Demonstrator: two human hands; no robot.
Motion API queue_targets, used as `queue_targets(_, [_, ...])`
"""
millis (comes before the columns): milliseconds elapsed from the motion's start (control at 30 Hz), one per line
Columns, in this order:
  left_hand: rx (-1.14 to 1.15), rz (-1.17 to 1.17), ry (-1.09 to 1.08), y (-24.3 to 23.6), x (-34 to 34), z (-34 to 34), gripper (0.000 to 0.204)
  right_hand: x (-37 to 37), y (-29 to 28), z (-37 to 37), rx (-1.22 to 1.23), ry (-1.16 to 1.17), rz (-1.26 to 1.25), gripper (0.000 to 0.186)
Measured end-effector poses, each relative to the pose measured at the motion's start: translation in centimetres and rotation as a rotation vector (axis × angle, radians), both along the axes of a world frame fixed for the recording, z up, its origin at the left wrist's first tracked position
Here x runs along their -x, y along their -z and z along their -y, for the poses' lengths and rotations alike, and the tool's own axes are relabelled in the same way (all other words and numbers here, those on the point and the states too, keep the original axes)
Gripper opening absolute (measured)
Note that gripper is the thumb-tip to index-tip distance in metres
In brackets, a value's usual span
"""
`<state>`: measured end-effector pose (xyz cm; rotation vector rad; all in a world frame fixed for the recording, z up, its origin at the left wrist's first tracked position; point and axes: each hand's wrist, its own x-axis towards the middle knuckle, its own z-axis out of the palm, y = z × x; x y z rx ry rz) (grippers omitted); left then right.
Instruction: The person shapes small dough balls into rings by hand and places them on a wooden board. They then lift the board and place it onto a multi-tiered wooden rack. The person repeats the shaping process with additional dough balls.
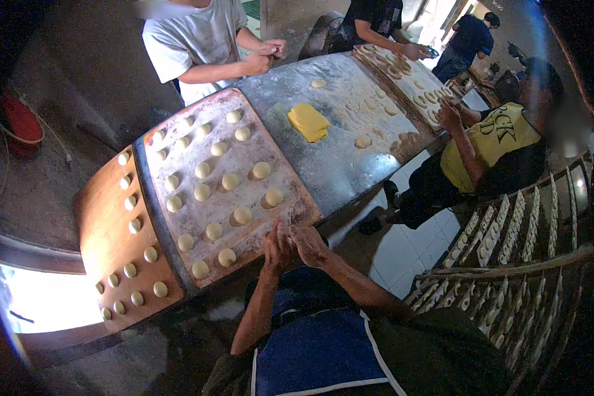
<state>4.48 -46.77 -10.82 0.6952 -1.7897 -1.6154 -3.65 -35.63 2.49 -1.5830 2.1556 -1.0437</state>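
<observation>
My left hand [280, 248] and my right hand [308, 244] meet over the near right corner of a floured board [257, 145]. Both have their fingers curled in toward each other, and whatever may lie between them is hidden. Rows of pale round dough balls cover the board; one dough ball [226, 257] sits just left of my left hand, another dough ball [274, 198] beyond my fingers. Further left, an orange-brown board [105, 218] bears several more dough balls along its right and near sides.
A floured grey tabletop [336, 165] with a yellow slab [308, 123] stretches right. Across stands a person in white [191, 39], hands together. A person in a yellow top [488, 148] works beside a board of shaped dough rings [429, 99]. Racks of filled trays [501, 228] stand right.
</observation>
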Motion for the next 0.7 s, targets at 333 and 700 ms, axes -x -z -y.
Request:
queue_targets(333, [0.499,-0.059,-0.047,-7.9,0.2,-1.9,0.038,0.6,0.2,-1.2,0.290,0.070,-0.435,0.021])
queue_targets(700, [-0.203,0.251,-0.245,-7.1,3.6,0.2,0.025,8.1,-5.1,1.1,-0.019,0.054,0.584,0.035])
